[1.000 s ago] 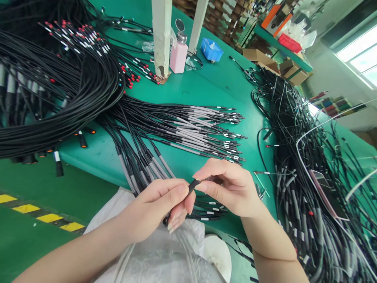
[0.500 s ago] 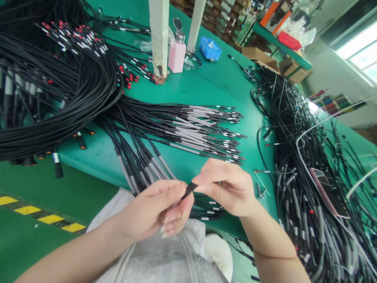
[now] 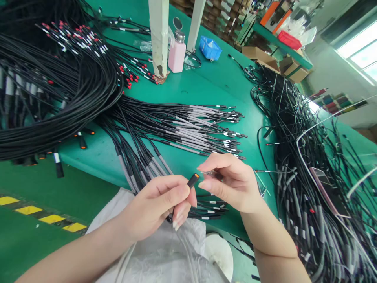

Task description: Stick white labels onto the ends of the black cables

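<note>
My left hand (image 3: 165,202) pinches a black cable connector (image 3: 192,182) between thumb and fingers. Its orange-centred end points up and right, towards my other hand. Just right of that end is my right hand (image 3: 229,179), with thumb and index tips a little apart. A small dark, shiny piece (image 3: 215,174) shows between its curled fingers; its kind I cannot make out. Beneath and behind the hands, black cables with grey ribbed sleeves (image 3: 154,167) hang over the table's near edge. A wider fan of sleeved cables with white labels (image 3: 191,133) lies beyond them.
Coiled black cables (image 3: 97,98) fill the left of the green table (image 3: 212,86). A large cable heap with a phone (image 3: 326,188) on it covers the right. Table posts (image 3: 159,35), a pink pump bottle (image 3: 177,55) and a blue bin (image 3: 210,48) stand at the back.
My right hand has come off the connector's end and sits slightly to the right. The connector's orange end is now exposed in my left hand.
</note>
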`<state>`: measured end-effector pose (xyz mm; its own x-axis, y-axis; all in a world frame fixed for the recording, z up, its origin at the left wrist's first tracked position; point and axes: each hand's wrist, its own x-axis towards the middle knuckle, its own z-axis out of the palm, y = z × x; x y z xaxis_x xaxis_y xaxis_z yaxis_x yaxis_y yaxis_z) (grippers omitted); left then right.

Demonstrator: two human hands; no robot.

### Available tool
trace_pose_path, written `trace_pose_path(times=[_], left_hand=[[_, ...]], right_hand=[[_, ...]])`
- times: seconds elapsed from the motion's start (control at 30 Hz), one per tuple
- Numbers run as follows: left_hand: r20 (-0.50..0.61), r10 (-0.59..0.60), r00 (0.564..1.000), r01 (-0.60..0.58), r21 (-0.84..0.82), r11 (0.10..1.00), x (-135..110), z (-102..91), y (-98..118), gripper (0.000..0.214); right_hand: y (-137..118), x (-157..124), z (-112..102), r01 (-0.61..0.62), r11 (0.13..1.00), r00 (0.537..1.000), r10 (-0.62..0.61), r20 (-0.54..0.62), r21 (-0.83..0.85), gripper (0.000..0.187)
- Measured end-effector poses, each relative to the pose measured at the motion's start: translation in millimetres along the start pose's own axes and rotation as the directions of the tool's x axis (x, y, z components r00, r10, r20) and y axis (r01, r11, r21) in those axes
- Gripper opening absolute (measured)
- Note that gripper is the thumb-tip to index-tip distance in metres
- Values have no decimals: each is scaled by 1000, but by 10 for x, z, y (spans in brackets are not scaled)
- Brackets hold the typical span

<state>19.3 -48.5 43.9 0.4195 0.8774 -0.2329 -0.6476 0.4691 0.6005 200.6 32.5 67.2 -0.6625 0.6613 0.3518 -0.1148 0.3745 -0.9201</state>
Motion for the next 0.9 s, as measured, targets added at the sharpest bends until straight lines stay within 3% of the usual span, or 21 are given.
trace_pose_path(times=[0.4, 0.9], left_hand=[[-30, 28, 999, -23, 158, 987, -25, -26, -7, 38], [-49, 183, 982, -140, 460, 877, -85, -47, 36, 35]], right_hand=[[-34, -12, 30, 38, 994, 999, -35, 33, -103, 19], [-188, -53, 108, 103, 946, 993, -116, -25, -307, 22]])
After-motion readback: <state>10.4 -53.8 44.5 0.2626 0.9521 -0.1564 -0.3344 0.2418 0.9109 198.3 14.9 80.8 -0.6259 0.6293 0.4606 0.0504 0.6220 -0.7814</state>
